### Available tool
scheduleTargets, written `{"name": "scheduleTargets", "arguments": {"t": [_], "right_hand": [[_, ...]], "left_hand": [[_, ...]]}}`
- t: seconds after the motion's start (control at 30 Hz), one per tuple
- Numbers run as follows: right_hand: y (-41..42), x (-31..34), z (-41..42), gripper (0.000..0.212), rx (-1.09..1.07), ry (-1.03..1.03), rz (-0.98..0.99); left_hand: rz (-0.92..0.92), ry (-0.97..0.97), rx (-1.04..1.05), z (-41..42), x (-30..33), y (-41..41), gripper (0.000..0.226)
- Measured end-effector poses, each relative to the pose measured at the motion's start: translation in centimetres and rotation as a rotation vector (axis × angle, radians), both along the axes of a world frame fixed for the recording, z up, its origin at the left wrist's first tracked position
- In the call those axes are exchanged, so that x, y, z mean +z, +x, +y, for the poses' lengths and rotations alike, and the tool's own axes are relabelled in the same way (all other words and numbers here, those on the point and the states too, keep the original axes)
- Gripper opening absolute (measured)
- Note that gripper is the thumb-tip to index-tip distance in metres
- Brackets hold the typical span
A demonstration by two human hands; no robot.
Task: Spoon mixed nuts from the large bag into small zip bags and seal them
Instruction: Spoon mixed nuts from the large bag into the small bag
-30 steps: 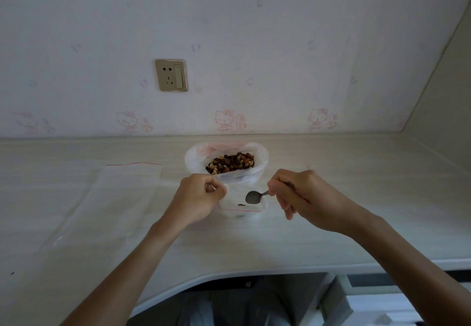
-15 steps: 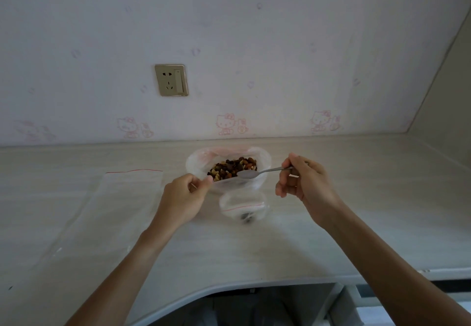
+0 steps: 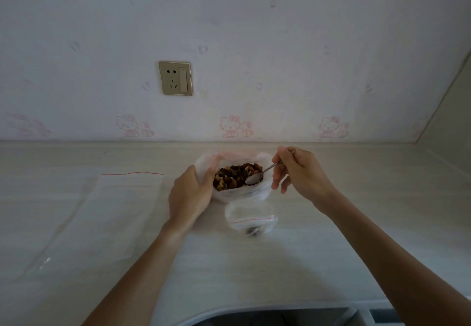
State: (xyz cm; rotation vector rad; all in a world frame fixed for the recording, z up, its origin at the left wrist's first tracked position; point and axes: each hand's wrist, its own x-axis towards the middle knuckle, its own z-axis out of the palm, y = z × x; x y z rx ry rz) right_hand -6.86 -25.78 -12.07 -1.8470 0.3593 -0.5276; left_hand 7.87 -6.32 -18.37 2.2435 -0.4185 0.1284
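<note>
Open large bag [image 3: 204, 170] of mixed nuts [image 3: 235, 176] stands mid-counter, spoon [image 3: 254, 179] dipped in; small zip bag [image 3: 251, 219] just nearer the front edge.

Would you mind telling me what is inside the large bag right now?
The large bag holds mixed nuts, with the spoon bowl resting on them at the right side. What lies beneath the top layer of nuts is covered.
</note>
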Motion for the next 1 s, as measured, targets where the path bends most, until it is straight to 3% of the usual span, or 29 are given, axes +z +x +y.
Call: {"name": "scheduleTargets", "arguments": {"t": [0.07, 0.27, 0.33, 0.5, 0.73, 1.0], "right_hand": [[0.5, -0.2, 0.1, 0.037, -0.017, -0.029, 0.018], [2.5, -1.8, 1.7, 0.034, 0.002, 0.031, 0.051], [2.8, -2.3, 1.9, 0.033, -0.001, 0.109, 0.044], [2.5, -3.0, 1.2, 0.033, -0.021, 0.35, 0.048], [2.5, -3.4, 1.2, 0.034, 0.004, 0.421, 0.051], [1.5, -3.3, 0.5, 0.031, -0.063, 0.545, -0.006]], "left_hand": [[-0.09, -0.051, -0.024, -0.2, -0.6, -0.2, 0.036], [-0.199, -0.257, -0.1, -0.5, -0.8, -0.3, 0.041], [-0.16, -0.299, -0.142, -0.4, -0.8, -0.3, 0.029], [-0.061, -0.386, -0.172, -0.3, -0.6, -0.4, 0.027], [0.048, -0.528, -0.185, -0.6, -0.8, -0.6, 0.011], [0.036, -0.499, -0.183, -0.2, -0.1, -0.5, 0.007]]}}
